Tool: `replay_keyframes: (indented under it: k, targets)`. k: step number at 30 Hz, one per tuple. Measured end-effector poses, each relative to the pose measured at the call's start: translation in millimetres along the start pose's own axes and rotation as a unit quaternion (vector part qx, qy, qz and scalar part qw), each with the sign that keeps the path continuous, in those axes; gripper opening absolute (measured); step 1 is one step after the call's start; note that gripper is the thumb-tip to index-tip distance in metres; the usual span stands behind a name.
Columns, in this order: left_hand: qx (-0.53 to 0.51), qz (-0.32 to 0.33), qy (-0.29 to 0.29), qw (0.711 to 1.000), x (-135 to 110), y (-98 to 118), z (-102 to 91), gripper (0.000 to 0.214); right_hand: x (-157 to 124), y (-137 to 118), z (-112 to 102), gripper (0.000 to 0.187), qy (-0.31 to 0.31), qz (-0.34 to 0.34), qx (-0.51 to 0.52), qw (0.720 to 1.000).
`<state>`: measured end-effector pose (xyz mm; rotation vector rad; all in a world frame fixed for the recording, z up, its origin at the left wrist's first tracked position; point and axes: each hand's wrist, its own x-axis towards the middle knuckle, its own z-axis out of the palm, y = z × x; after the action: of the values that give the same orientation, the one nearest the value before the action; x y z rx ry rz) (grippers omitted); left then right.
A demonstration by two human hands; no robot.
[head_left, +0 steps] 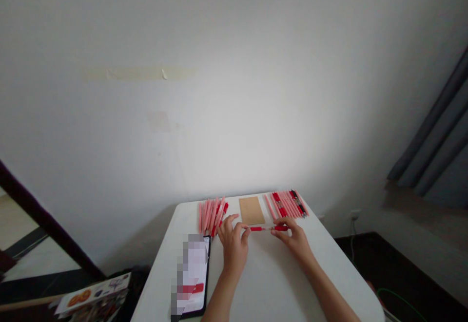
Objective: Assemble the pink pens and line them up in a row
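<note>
A red pen with a clear middle lies level between my two hands, just above or on the white table. My left hand pinches its left end between thumb and forefinger, the other fingers spread. At the opposite end, the thumb and fingers of my right hand are closed on the pen. Beyond my left hand is a loose bunch of pink and red pens. A row of pink pens, with some red and black ones among them, lies past my right hand. Between the groups sits a brown card or notebook.
On the left of the white table lies a phone with its screen lit, partly blurred out. The wall rises at the table's far edge. A printed box stands low at the left; a grey curtain hangs at the right.
</note>
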<state>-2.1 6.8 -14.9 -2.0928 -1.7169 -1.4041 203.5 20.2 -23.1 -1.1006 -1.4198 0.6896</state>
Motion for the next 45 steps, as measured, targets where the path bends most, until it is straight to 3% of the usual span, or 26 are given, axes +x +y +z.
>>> replay_keyframes:
  k: [5,13,16,19,24,30,35,45]
  targets:
    - [0.007,-0.003,-0.012,1.000,0.4,4.4,-2.2,0.017,0.4,-5.0,0.2,0.034,0.005,0.093,0.158,0.983]
    - [0.000,0.016,-0.020,1.000,-1.8,7.4,-4.0,0.016,-0.5,-7.0,8.0,0.034,-0.014,0.149,0.287,0.946]
    - [-0.002,0.021,-0.021,1.000,-1.9,8.5,-4.8,0.015,0.7,-13.2,10.5,0.031,-0.004,0.190,0.371,0.909]
    - [-0.006,0.028,-0.037,0.999,-1.9,10.7,-6.1,0.016,3.0,-20.3,12.5,0.024,-0.026,0.227,0.466,0.855]
    - [0.003,0.025,-0.063,0.998,-3.4,13.1,-7.5,0.021,11.4,-18.2,17.3,0.018,-0.004,0.247,0.582,0.774]
    - [0.039,0.034,-0.105,0.993,-11.2,5.1,1.5,0.023,20.3,-12.0,16.4,0.033,-0.003,0.230,0.659,0.716]
    - [0.066,0.056,-0.165,0.983,-20.0,-2.3,13.0,0.039,18.1,-10.3,15.0,0.026,0.002,0.220,0.655,0.723]
    - [0.090,0.064,-0.171,0.979,-26.0,-5.9,18.3,0.051,14.4,-14.2,17.2,0.032,0.036,0.210,0.558,0.802]
